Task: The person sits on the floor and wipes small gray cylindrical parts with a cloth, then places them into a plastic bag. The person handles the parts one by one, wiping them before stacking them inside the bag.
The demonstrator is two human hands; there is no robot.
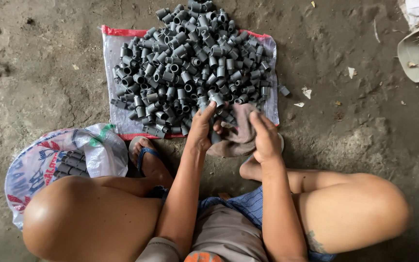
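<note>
1. Landmark: the heap of grey pipe fittings [190,63] on its clear plastic sheet [115,114] with the red edge. All places below are given from this heap.
2. Your left hand [201,127] sits at the near edge of the heap, fingers stretched forward and loosely parted, tips touching one fitting [216,98] at the heap's rim. It is not yet clamped on anything I can see; whether the thumb grips from below cannot be told.
3. Your right hand [266,136] is just nearer than the heap, to its right-hand near corner, fingers curled together and closed on a brownish cloth [241,128]. The cloth bunches between both hands, touching the heap's near edge.
4. Judgement: the step looks like picking a single fitting and wiping it. Take only from the rim; pulling from deeper would likely roll neighbours off the sheet.
5. One stray fitting [283,90] already lies on the dirt floor [35,73] just right of the heap, so keep your draw short and toward you.
6. Keep the cloth open in the right palm so the fitting seats in it.
7. The printed sack [44,160] with fittings inside lies near-left of the heap, beside your left foot [149,157].
</note>
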